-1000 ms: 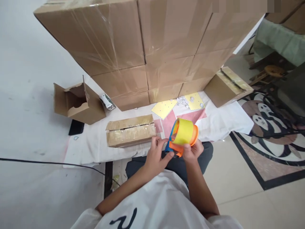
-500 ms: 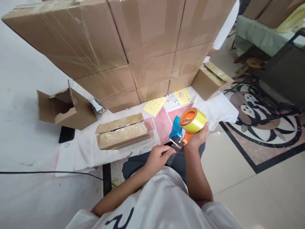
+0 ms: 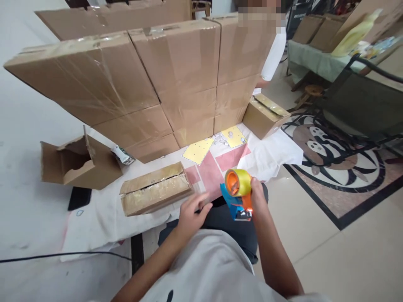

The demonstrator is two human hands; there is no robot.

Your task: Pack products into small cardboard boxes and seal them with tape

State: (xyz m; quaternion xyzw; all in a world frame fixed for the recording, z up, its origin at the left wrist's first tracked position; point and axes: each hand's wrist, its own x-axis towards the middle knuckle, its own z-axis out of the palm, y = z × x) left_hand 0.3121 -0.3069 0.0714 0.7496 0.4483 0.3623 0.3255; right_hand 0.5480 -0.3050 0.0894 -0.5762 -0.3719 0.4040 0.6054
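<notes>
A tape dispenser [image 3: 236, 201] in blue and orange carries a roll of yellow tape [image 3: 244, 183]. My right hand [image 3: 258, 196] grips it above my lap, with part of the grip hidden behind the roll. To its left my left hand [image 3: 192, 213] hovers apart from it, thumb and fingers spread, nothing visible in them. The left fingertips are slightly blurred and come near the right end of a long closed carton [image 3: 155, 188], which lies on the cloth-covered table.
Stacked taped cartons [image 3: 189, 58] form a wall across the back. An open carton [image 3: 91, 163] stands at left, a small packet [image 3: 122, 155] beside it. Another carton [image 3: 266, 115] sits at right, near a person's white sleeve [image 3: 274, 54]. A dark chair [image 3: 362, 100] stands farther right.
My left hand has come away from the tape dispenser, moving left with its fingers spreading. The dispenser has tilted and lowered in my right hand. The head view has tipped up.
</notes>
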